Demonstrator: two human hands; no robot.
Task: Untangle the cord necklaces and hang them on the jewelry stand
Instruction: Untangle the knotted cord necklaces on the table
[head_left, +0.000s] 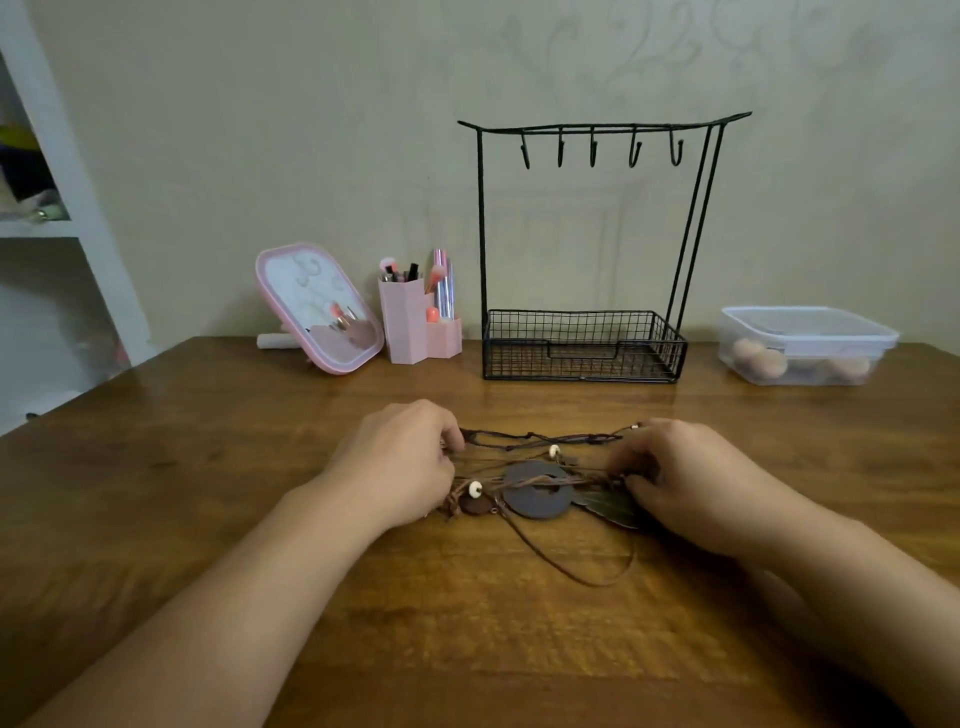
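A tangle of brown cord necklaces (540, 462) lies on the wooden table (208, 467) between my hands. It carries a round grey disc pendant (537, 496), white beads, a small brown pendant and a dark leaf-shaped piece. My left hand (400, 460) pinches the cords at the tangle's left end. My right hand (680, 478) grips the cords at the right end. The cords are stretched between both hands. A black wire jewelry stand (587, 234) with several bare hooks and a basket base stands behind, against the wall.
A pink tilted mirror (317, 306) and a pink brush holder (415, 322) stand left of the stand. A clear lidded plastic box (805, 345) sits at the back right. White shelving (52, 208) rises at the far left.
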